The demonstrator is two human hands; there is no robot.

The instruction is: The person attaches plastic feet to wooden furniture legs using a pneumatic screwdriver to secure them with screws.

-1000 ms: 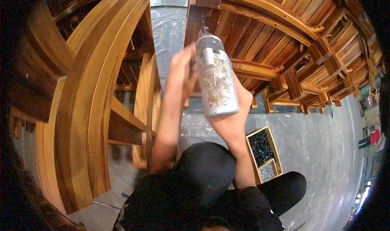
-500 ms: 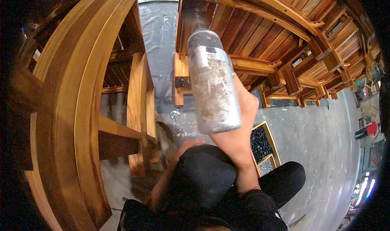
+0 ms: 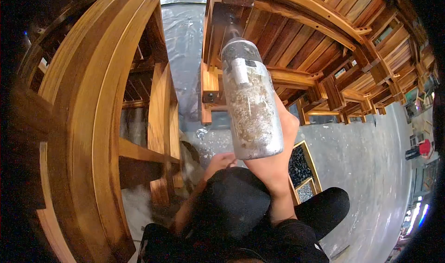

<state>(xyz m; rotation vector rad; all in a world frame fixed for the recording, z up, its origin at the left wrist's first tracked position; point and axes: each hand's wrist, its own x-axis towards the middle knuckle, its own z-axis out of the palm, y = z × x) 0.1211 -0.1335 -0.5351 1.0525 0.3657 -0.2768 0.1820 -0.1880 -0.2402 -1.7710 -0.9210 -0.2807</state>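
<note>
My right hand (image 3: 273, 156) grips a worn silver power driver (image 3: 250, 101) and holds it upright, its tip pressed against the dark wooden frame piece (image 3: 227, 17) of the chair overhead. My left hand (image 3: 220, 162) is low, just above my black-clad knee (image 3: 232, 203), fingers curled; whether it holds something small I cannot make out. A short wooden block with a metal fitting (image 3: 209, 89) sits on the frame just left of the driver.
A large curved wooden chair frame (image 3: 97, 124) fills the left. Stacked wooden chairs (image 3: 352, 64) run along the right. A wooden box of dark screws (image 3: 301, 170) lies on the grey floor (image 3: 366, 170) by my leg. A person in red (image 3: 419, 151) stands far right.
One second ago my left hand was raised beside the driver's tip; it has dropped down to my knee. The driver stays pressed against the frame, shifting only slightly.
</note>
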